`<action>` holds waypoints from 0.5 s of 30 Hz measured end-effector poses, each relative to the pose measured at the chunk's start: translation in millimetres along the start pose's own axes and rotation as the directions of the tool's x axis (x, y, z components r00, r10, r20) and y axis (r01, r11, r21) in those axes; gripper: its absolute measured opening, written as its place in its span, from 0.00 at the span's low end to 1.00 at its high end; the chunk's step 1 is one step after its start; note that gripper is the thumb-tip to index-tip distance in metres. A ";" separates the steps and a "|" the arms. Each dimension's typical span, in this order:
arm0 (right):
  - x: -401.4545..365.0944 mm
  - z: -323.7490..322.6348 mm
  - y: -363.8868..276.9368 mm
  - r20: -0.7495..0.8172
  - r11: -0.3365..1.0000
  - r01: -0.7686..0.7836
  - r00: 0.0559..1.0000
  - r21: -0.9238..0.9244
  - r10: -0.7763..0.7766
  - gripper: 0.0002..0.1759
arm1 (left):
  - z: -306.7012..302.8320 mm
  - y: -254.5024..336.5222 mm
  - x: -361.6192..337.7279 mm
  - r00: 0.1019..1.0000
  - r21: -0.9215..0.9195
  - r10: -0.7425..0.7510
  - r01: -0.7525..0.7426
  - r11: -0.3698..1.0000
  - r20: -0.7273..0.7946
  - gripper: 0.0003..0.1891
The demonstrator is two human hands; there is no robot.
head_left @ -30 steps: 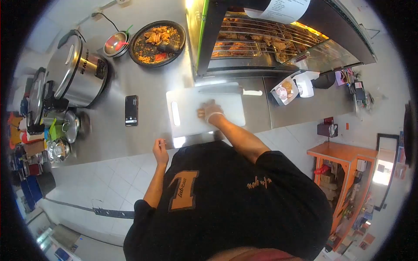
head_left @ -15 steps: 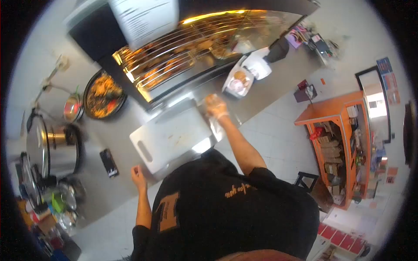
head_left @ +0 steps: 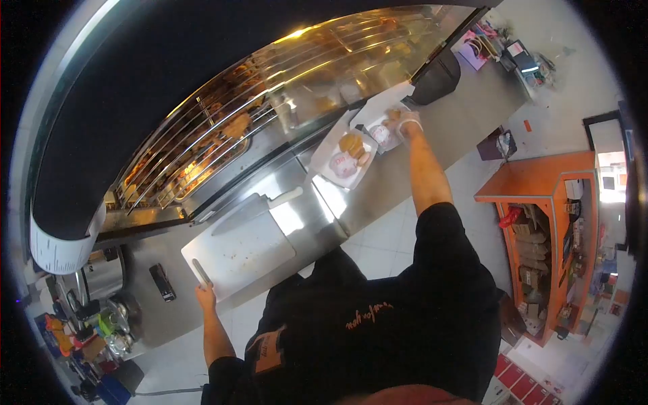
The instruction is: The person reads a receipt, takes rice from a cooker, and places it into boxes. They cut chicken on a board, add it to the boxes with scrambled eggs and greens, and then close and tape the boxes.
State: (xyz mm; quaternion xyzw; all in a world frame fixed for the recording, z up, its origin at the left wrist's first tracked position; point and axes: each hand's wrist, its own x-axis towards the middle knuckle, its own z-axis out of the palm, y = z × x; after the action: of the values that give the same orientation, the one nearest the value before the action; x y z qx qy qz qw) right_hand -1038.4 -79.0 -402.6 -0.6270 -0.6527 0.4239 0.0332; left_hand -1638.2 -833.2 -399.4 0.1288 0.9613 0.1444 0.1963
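My right hand (head_left: 409, 126), in a clear plastic glove, reaches into the farther of two open white boxes (head_left: 368, 121). Its fingers are closed at a golden-brown piece of food (head_left: 391, 117), beside a round white-and-pink packet (head_left: 380, 134). The nearer open box (head_left: 351, 181) contains brown food pieces (head_left: 351, 144) and a similar packet (head_left: 343, 165). My bare left hand (head_left: 205, 296) is curled at the handle end of a white cutting board (head_left: 250, 252). A knife with a white handle (head_left: 285, 197) lies along the board's far edge.
A lit glass display case (head_left: 270, 101) with racks of food runs behind the steel counter (head_left: 439, 121). A phone (head_left: 162, 282) lies left of the board, near a large pot (head_left: 106, 273). An orange shelf unit (head_left: 533, 185) stands at right.
My right hand has moved from beside the board to the farther box. My left hand has come to the board's handle end. The view has shifted, showing the second box and the knife.
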 end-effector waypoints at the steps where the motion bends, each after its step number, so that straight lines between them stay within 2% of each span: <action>1: -8.4 -3.4 -8.4 0.089 0.993 0.015 0.996 0.116 -0.025 0.29 | 1.0 1.4 7.7 1.000 0.009 -0.016 0.016 1.000 0.004 0.29; 3: -26.0 -16.9 -14.3 0.155 0.962 0.040 0.984 0.269 -0.085 0.31 | 6.4 -21.0 24.9 0.999 0.060 -0.025 0.023 0.998 0.039 0.28; 5: -46.9 -31.6 -8.9 -0.196 0.981 0.131 0.975 0.141 -0.102 0.27 | 6.3 -29.8 29.8 0.998 0.075 -0.027 0.022 0.997 0.061 0.28; 6: -49.7 -37.8 1.4 -0.363 0.985 0.158 0.923 0.062 -0.125 0.25 | 4.3 -29.2 30.2 0.998 0.063 -0.023 0.019 0.998 0.066 0.27; 7: -48.9 -36.2 19.8 -0.557 0.950 0.306 0.800 0.057 -0.225 0.14 | 1.7 -28.7 32.0 0.997 0.052 -0.020 0.016 0.999 0.070 0.26; 8: -66.2 -36.6 12.9 -0.644 0.921 0.314 0.759 0.230 -0.098 0.13 | -1.5 -23.8 31.1 0.998 0.096 -0.028 0.023 0.995 0.050 0.26; 10: -141.4 -28.2 -28.5 -0.726 0.762 0.367 0.661 0.533 0.190 0.11 | -5.4 -7.1 23.2 0.999 0.184 -0.041 0.039 0.982 0.007 0.25; 11: -178.3 -11.9 -58.9 -0.784 0.822 0.366 0.603 0.437 0.149 0.11 | -7.5 -6.6 13.1 0.999 0.259 -0.020 0.029 0.966 -0.039 0.24; 12: -208.8 9.2 -81.8 -0.834 0.872 0.356 0.543 0.336 0.100 0.12 | -11.8 3.6 -0.6 0.997 0.333 0.004 0.023 0.943 -0.083 0.23; 13: -216.2 41.1 -74.7 -0.876 0.911 0.413 0.437 -0.006 -0.203 0.13 | -17.4 16.3 -12.3 0.992 0.406 0.032 0.021 0.914 -0.123 0.22; 14: -247.4 71.0 -96.3 -0.756 0.939 0.312 0.577 -0.146 -0.309 0.11 | -27.2 33.7 -19.5 0.997 0.401 0.034 -0.003 0.916 -0.072 0.21; 15: -272.8 99.0 -116.0 -0.553 0.715 0.547 0.464 -0.435 -0.692 0.10 | -32.1 50.1 -19.8 0.999 0.394 0.037 -0.026 0.919 -0.020 0.21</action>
State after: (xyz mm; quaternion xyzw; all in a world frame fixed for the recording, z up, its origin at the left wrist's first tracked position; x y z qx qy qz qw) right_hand -1129.4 -343.7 -263.5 -0.4540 -0.8129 0.0534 0.3610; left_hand -1624.3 -800.2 -347.9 0.1790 0.9710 -0.0468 0.1514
